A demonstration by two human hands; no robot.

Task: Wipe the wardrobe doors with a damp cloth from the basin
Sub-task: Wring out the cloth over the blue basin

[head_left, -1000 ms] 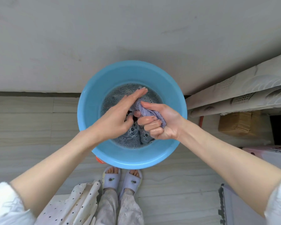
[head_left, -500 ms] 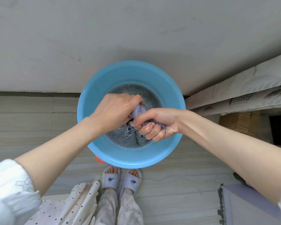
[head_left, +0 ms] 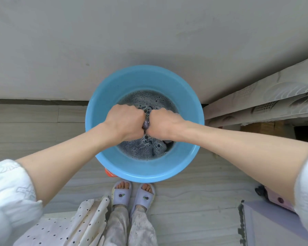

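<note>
over blue basin, left hand, right hand, both gripping purple cloth

One head-worn camera looks steeply down, close over the blue basin on the tiled floor.

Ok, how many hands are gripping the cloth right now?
2. The left hand and the right hand are both fisted on the cloth above the sudsy water in the basin; only a sliver of cloth shows between them.

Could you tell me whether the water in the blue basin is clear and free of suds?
No, the water inside the blue basin is dark and covered in foamy bubbles.
</note>
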